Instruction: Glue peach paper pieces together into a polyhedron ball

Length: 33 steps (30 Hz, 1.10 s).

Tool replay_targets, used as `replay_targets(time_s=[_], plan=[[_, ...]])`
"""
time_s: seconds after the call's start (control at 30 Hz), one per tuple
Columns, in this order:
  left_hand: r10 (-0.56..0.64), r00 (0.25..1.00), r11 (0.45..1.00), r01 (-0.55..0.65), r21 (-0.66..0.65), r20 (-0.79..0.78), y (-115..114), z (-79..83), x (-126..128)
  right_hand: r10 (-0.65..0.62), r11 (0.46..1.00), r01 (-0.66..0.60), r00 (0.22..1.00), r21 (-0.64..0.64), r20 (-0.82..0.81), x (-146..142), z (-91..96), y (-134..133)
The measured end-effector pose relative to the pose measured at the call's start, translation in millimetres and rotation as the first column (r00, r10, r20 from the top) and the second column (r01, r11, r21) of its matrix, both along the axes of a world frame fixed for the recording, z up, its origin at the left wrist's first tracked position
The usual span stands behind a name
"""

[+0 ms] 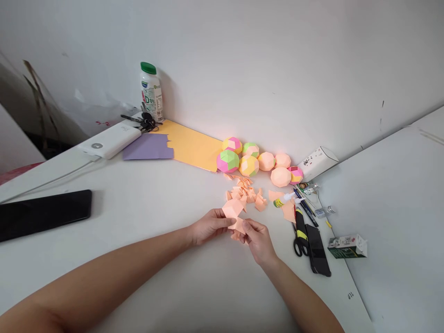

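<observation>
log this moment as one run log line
left hand: holding peach paper | right hand: holding peach paper | beyond hands: loose peach pieces, faceted paper balls

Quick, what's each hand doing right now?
Left hand: closed, pinching the peach paper between thumb and fingers.
Right hand: closed, gripping the peach paper's near side; some fingers are hidden.
</observation>
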<state>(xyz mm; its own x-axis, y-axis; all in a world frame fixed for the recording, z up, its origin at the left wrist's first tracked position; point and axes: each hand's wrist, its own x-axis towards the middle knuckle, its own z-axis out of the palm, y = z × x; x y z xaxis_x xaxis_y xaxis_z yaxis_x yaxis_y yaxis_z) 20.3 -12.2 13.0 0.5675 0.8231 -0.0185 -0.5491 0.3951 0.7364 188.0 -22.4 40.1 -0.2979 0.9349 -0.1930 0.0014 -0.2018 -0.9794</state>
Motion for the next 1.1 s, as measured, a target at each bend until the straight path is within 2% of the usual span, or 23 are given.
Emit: replay_targets(time_s=[0.37, 0.53, 0.77, 1.1], plan=[[-0.011, 1.000, 1.000, 0.012, 0.020, -0.010, -1, 1.5, 0, -0.011, 0.998, 0.011, 1.000, 0.055, 0.005, 0, -3.4, -1], [-0.053, 0.998, 0.997, 0.050, 0.052, 0.046, -1, 6.5, 2, -0.024, 0.997, 0.027, 0.999, 0.077, -0.049, -1, -4.4, -1], [-0.056, 0.998, 0.998, 0.054, 0.030, 0.043, -3, 8.7, 2, -0.084, 0.986, 0.092, 0.995, 0.139, -0.060, -4, -10.2, -5], [-0.042, 0.999, 0.999, 0.042, 0.009, 0.010, -4, 9.2, 1, -0.041, 0.963, 0.010, 0.993, 0.268, 0.113, -4, -6.1, -8]])
